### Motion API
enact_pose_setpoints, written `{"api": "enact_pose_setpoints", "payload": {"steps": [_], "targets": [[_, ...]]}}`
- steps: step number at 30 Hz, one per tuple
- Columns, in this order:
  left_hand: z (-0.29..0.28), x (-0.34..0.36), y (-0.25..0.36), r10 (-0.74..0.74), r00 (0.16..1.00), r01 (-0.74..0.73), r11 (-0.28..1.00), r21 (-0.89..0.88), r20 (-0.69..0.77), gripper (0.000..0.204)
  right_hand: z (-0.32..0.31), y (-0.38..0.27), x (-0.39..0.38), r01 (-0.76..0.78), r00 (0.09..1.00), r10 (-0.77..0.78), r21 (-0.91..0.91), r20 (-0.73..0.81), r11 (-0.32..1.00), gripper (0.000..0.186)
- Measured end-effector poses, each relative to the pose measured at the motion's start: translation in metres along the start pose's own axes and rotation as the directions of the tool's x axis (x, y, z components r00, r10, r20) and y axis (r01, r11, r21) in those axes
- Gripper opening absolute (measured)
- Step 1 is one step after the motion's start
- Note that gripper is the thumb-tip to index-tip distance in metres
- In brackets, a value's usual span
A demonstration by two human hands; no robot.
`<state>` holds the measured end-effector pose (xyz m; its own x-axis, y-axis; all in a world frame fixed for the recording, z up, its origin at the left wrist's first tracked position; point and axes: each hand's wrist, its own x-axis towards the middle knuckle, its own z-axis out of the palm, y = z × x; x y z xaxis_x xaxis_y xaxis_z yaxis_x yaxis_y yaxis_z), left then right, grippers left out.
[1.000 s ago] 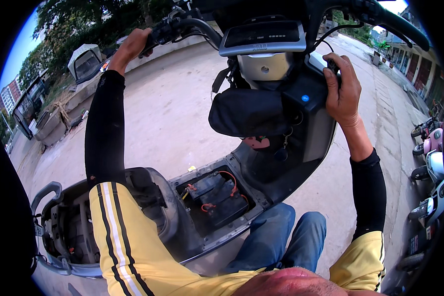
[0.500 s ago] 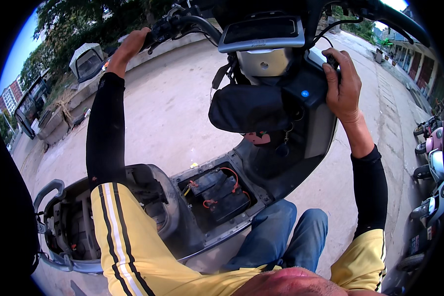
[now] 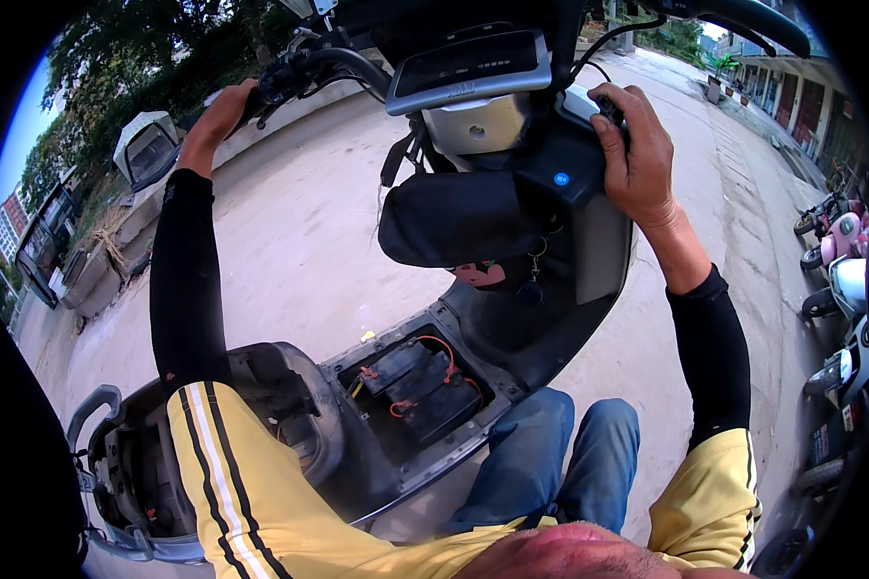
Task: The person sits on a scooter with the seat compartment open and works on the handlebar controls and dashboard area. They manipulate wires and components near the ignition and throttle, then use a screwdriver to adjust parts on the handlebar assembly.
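Note:
My left hand [image 3: 224, 114] is closed round the left handlebar grip [image 3: 263, 95] of an electric scooter. At the right edge of the scooter's black front panel [image 3: 589, 188], my right hand [image 3: 639, 159] pinches a small black knob-like part [image 3: 606, 108], mostly covered by the fingers. Between the hands, the grey-framed dash display [image 3: 468, 69] carries faint marks. Below it hang a black pouch [image 3: 459, 220] and a key ring [image 3: 538, 248]. The open floorboard compartment shows black batteries [image 3: 410, 376] with red wires. The seat is off, baring the under-seat bay [image 3: 150, 463].
The right handlebar [image 3: 758, 24] reaches out above my right hand. Several parked scooters [image 3: 845, 275] line the right side. A low concrete wall [image 3: 299, 116] and trees stand at far left. Pale concrete ground [image 3: 290, 251] surrounds the scooter. A grey rear rail [image 3: 92, 405] curves beside the bay.
The handlebar, front panel and both hands have shifted left in the picture as the view moved. Faint marks now show on the dash display, which looked dark before. Both hands keep their holds.

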<state>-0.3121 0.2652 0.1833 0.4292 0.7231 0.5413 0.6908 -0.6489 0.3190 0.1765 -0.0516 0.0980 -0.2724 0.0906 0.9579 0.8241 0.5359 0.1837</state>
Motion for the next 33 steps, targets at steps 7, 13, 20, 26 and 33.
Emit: {"api": "enact_pose_setpoints", "payload": {"steps": [7, 13, 20, 26, 33], "targets": [[0.005, -0.001, 0.010, -0.030, 0.999, 0.032, 0.992, -0.120, 0.017, 0.047, -0.002, 0.001, 0.000, -0.003, 1.000, 0.003, -0.015, -0.004, 1.000, 0.025], [-0.001, -0.006, 0.016, -0.005, 0.999, 0.009, 0.996, -0.083, 0.050, 0.045, -0.003, 0.000, 0.000, -0.017, 1.000, 0.017, -0.013, 0.000, 1.000, 0.025], [0.002, -0.003, 0.011, 0.013, 0.999, -0.011, 0.999, -0.054, 0.043, 0.047, -0.002, 0.000, 0.000, -0.012, 1.000, 0.012, -0.022, -0.001, 1.000, 0.025], [0.001, -0.009, 0.023, -0.026, 0.999, 0.028, 0.998, -0.050, 0.039, 0.050, -0.002, -0.001, 0.001, 0.006, 1.000, -0.006, -0.024, -0.011, 1.000, 0.025], [-0.002, -0.007, 0.021, 0.031, 0.997, -0.027, 0.998, -0.052, 0.070, 0.050, 0.000, 0.001, 0.001, 0.024, 1.000, -0.024, -0.011, -0.016, 1.000, 0.025]]}}
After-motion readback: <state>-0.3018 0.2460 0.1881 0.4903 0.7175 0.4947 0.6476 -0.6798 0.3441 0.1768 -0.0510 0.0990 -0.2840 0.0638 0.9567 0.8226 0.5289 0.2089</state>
